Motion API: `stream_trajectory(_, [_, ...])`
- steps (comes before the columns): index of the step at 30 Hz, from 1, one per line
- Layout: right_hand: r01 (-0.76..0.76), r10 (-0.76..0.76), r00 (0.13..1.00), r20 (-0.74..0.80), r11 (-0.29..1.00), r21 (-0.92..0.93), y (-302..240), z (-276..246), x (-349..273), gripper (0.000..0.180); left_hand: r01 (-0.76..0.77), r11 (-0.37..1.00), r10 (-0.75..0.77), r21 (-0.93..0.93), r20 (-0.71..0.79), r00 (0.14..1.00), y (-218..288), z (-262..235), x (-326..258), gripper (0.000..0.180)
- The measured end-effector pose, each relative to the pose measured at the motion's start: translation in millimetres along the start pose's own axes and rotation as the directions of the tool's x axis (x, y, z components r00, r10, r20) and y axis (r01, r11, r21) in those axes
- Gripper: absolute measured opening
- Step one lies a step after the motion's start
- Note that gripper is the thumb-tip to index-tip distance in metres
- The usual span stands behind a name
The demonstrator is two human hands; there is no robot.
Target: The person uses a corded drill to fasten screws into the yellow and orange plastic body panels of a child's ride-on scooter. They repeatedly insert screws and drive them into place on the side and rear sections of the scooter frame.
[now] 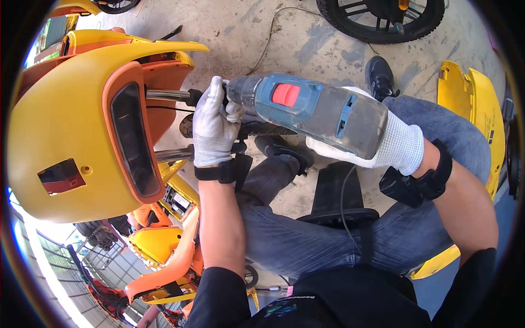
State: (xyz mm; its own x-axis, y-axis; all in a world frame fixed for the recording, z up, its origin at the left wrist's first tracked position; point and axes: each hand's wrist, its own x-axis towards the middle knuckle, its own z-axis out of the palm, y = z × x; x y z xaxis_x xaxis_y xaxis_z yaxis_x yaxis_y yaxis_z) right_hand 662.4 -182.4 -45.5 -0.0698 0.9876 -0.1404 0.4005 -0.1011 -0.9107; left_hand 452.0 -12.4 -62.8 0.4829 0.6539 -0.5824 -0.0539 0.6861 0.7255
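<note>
Illumination: bright daylight, strongest beyond the left edge of the floor [235, 33], where the ribbed wall [53, 262] carries overexposed white bands. Rainbow flare noted at the lower left rim. Floor shadows soft. Highlights on the white gloves [215, 117] pale, near washout; dark shirt [333, 303] loses detail. Black vignette surrounds the view; straight edges bow near it. Drill [322, 112] acceptably sharp.
</note>
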Motion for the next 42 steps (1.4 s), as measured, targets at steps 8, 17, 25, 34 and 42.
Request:
stream_trajectory(8, [0.072, -0.062, 0.997, 0.04, 0.94, -0.332, -29, 10, -6, 0.037, -0.055, 0.993, 0.047, -0.102, -0.079, 0.996, -5, 5, -4, 0.029])
stream_trajectory(17, [0.068, 0.004, 0.991, 0.131, 0.836, -0.545, -32, 4, 0, 0.049, -0.077, 0.994, 0.082, -0.075, 0.065, 0.995, -3, 5, -4, 0.027])
stream_trajectory(25, [0.048, -0.071, 0.997, -0.004, 0.725, -0.687, -4, 8, 4, 0.021, 0.064, 0.985, -0.003, -0.162, 0.353, 0.936, 6, -24, 6, 0.031])
stream_trajectory(34, [0.239, -0.443, 0.896, -0.02, 0.521, -0.819, 27, -6, 59, 0.026, -0.048, 0.982, 0.041, -0.185, -0.042, 0.998, 16, -2, -6, 0.034])
stream_trajectory(42, [0.265, -0.355, 0.934, 0.038, 0.617, -0.741, 97, 38, 163, 0.041, -0.024, 0.997, 0.013, -0.074, -0.146, 0.989, 14, -20, -3, 0.023])
